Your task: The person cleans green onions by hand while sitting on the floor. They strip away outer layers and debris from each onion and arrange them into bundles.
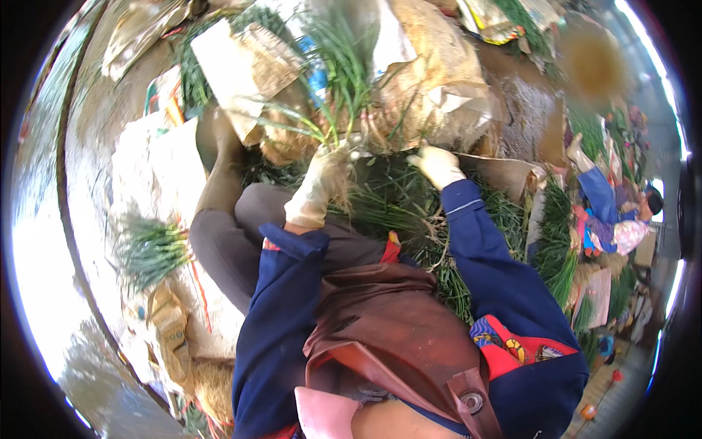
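My left hand [313, 189], in a pale glove, grips a few green onion stalks [327, 131] near their root end. Their leaves point away from me, and stringy roots hang below the fingers. My right hand [440, 168], also gloved, is apart from it at the rim of an opened sack [502, 164]; whether its fingertips hold anything is unclear. Between my arms lies a loose heap of green onions [392, 206]. Just beyond my hands, a larger bunch of green onions [348, 71] rests with its reddish stalk ends towards me.
Full woven sacks [439, 66] stand ahead. At left, a tied green onion bundle [151, 252] lies on a white sack [153, 164]. Wet floor [90, 230] stretches beyond it. Another person [617, 219] sits at the right among more green onions [554, 236]. A brown apron [384, 318] covers my lap.
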`<act>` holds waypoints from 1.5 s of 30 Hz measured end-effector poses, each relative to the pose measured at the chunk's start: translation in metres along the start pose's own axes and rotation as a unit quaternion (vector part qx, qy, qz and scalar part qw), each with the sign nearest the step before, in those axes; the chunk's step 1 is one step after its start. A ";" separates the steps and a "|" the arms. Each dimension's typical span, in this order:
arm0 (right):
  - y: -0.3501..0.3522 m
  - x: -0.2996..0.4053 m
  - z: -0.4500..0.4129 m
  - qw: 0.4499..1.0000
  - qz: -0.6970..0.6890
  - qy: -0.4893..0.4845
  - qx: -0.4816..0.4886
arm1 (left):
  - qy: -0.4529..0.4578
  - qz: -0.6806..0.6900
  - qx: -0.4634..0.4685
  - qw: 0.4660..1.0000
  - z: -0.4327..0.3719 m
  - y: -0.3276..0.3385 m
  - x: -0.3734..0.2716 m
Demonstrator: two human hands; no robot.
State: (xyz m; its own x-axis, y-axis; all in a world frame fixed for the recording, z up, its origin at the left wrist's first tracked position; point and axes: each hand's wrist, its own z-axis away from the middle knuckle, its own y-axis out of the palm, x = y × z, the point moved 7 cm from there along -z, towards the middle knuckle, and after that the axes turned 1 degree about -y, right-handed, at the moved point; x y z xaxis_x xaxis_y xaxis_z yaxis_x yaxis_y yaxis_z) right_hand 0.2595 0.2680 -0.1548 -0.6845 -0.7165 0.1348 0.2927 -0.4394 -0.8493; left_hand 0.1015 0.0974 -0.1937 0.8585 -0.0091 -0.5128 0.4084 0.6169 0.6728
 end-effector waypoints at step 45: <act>-0.116 0.063 0.032 0.734 -0.597 -0.163 -0.279 | 0.019 0.117 0.199 0.973 -0.040 0.106 -0.051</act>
State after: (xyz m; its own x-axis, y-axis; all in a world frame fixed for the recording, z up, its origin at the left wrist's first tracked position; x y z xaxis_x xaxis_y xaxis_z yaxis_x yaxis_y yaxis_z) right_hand 0.2039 0.2568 -0.0317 -0.0069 -0.1322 0.9912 -0.7682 -0.6339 -0.0899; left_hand 0.0886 0.1951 -0.1176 0.9333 0.1284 -0.3353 0.2976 0.2458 0.9225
